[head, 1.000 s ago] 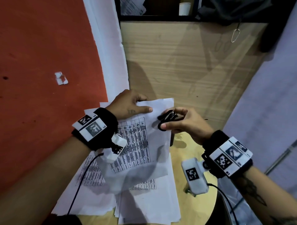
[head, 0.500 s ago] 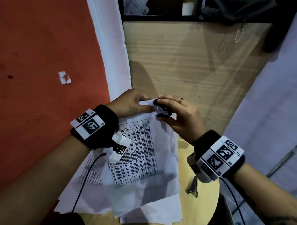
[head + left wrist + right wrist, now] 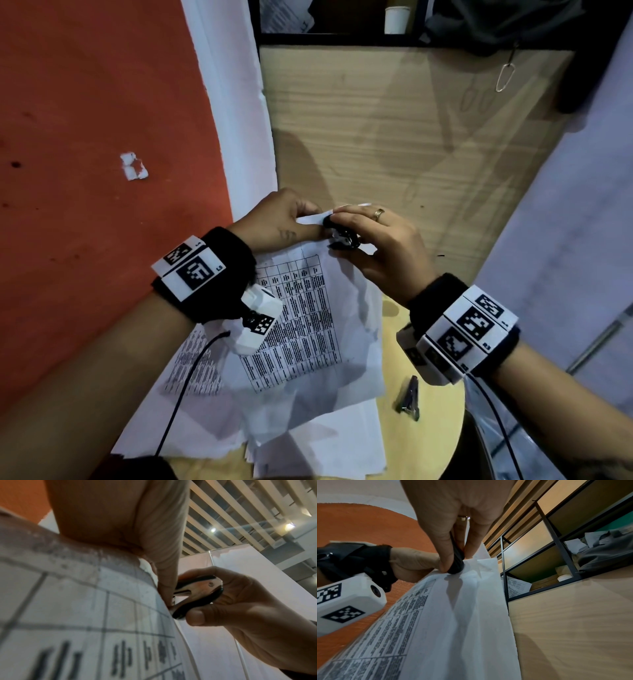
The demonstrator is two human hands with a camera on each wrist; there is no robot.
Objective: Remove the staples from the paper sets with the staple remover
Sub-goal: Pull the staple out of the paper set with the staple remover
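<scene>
Paper set: white sheets printed with a table, which we hold lifted off the worktop by the top corner; the lower end trails over the loose stack lying there.
Left hand: our left hand pinches that top corner between thumb and fingers, closed on the paper.
Right hand: our right hand is wrapped round the staple remover, thumb on one black handle and fingers on the other.
Staple remover: black handles, metal claws; in the left wrist view the claws sit against the paper's edge just beside our left thumb, part open and not yet squeezed together.
Staple: too small to make out in any view.
Change: a second ago the sheets lay flatter and the remover was held clear of the corner; half a second ago it had come up to the corner. Now the tool is on the corner and the paper is raised and bowed.
Meaning: we judge the claws are being seated under a staple; squeezing and pulling is the step still to do.
Risk: the corner is already creased and could tear.
Also on worktop: a small dark metal tool near the right wrist.
Backdrop: wooden panel behind.
</scene>
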